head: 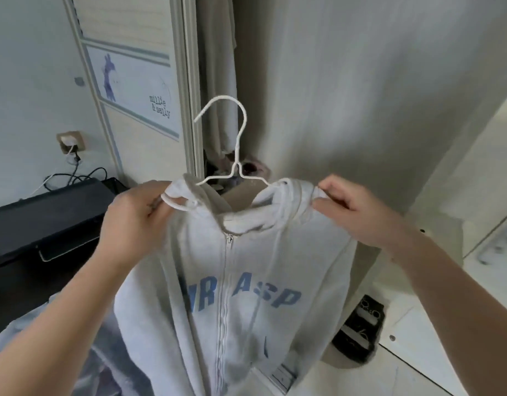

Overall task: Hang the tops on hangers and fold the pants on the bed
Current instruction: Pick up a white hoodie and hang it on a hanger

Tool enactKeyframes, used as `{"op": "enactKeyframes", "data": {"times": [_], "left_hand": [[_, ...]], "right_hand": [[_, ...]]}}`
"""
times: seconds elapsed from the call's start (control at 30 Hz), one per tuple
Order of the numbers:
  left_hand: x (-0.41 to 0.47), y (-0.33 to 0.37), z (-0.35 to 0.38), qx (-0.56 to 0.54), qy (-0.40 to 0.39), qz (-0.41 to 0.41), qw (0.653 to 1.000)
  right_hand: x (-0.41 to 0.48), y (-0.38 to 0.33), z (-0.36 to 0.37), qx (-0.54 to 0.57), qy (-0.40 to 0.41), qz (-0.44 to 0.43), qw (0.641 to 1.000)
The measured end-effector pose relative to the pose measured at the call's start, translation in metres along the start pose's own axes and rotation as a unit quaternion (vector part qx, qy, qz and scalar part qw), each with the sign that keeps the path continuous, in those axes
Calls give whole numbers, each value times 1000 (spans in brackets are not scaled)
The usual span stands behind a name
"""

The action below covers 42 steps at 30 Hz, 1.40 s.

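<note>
A light grey zip hoodie (232,281) with blue letters across the chest hangs in front of me on a white wire hanger (236,132). The hanger's hook points up and to the left. My left hand (135,215) grips the hoodie's left shoulder together with the hanger's left end, which pokes out of the fabric. My right hand (352,207) pinches the fabric at the right shoulder, where the hanger's arm is inside the hoodie. The zip is closed and the hood falls behind the collar.
A wardrobe with a sliding door (132,90) stands behind the hanger, clothes visible in its gap. A black device (46,218) with cables sits on a dark surface at left. A dark object (361,330) lies on the pale floor at lower right. Grey fabric (32,324) lies at lower left.
</note>
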<state>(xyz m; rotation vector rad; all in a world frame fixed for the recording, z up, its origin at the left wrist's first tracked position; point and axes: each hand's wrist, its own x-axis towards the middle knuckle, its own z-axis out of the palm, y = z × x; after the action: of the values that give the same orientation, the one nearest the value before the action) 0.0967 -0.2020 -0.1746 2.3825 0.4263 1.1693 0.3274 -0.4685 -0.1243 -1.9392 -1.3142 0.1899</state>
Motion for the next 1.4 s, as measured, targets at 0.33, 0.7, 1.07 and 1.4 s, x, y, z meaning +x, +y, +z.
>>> {"op": "enactKeyframes", "data": {"times": [0.33, 0.7, 1.07, 1.4], "left_hand": [[134, -25, 71, -87, -144, 90, 982], [236, 9, 104, -148, -248, 125, 949], [282, 59, 52, -318, -293, 161, 887], [361, 100, 50, -177, -233, 168, 941]], "right_hand": [[0, -24, -2, 125, 75, 178, 973], [38, -85, -13, 279, 380, 214, 855], [191, -133, -55, 283, 422, 145, 849], [320, -151, -151, 197, 423, 51, 883]]}}
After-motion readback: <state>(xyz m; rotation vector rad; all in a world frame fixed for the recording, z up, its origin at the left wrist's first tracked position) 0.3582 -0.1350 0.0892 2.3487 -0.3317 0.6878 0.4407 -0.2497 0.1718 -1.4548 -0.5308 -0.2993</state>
